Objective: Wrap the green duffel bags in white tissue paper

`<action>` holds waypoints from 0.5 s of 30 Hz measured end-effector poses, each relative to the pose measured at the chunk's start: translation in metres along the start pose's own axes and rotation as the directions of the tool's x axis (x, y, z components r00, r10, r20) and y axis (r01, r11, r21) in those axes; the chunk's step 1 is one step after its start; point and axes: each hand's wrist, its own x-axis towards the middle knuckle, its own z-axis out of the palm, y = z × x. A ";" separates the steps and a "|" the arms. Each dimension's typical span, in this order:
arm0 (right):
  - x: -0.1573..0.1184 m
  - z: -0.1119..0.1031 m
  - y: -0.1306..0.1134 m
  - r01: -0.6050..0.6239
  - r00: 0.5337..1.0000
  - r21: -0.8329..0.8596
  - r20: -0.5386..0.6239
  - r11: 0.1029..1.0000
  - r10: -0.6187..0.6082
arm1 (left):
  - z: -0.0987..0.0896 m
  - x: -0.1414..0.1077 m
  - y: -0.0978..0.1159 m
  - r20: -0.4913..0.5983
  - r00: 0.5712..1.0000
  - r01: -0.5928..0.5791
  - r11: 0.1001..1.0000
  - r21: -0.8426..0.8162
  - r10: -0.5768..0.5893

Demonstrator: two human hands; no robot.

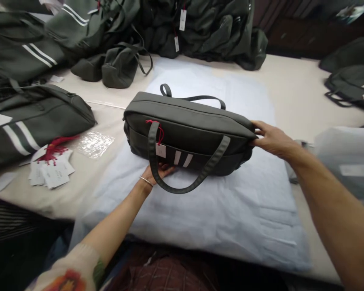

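Observation:
A dark green handbag (188,121) with two white stripes sits on a white padded sheet (200,210), its front towards me. Its front handle (197,182) hangs down in a loop, and the rear strap (204,98) stands up behind. A white tag (160,150) on a red cord hangs at the front. My right hand (269,139) grips the right end of the bag between thumb and fingers. My left hand (159,171), with a bangle at the wrist, is at the lower front edge, partly behind the handle. Its fingers hold the bag's underside, and some are hidden.
To the left lie a striped bag (45,117), a pile of white tags (51,171) with red cords (56,147) and a crumpled clear plastic packet (95,144). Many dark bags (200,32) are heaped at the back. More bags (354,81) and plastic wrapping (346,157) are at right.

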 end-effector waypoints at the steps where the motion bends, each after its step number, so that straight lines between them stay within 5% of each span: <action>1: -0.001 0.000 0.001 0.004 1.000 0.017 0.011 1.000 -0.004 | 0.000 0.001 0.000 -0.005 1.000 -0.005 1.000 0.000 0.005; 15: -0.013 -0.006 0.000 0.092 0.996 0.201 -0.008 0.975 -0.092 | 0.022 -0.019 0.002 -0.022 1.000 0.006 0.998 0.055 -0.005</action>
